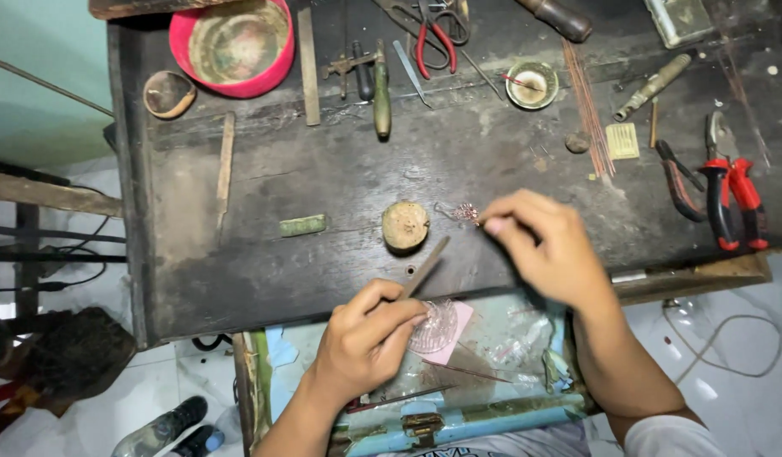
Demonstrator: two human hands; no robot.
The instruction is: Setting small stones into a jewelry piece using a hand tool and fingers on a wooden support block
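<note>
My left hand (367,337) grips a thin flat metal tool (426,266) like a pen, its tip pointing up toward a round wooden block (405,225) on the dark workbench (323,169). My right hand (543,245) pinches a tiny pinkish wire ornament (466,212) between thumb and forefinger, just right of the block. Under my left hand, a clear ridged shell-shaped piece (433,327) lies on pink paper (458,326) in an open drawer.
A pink bowl (233,46), a small brown cup (168,93), files, a green-handled tool (381,89) and red pliers (433,42) lie at the back. Copper wires (587,106), a small dish (531,85) and red-handled pliers (733,190) sit right. A green bar (302,225) lies left.
</note>
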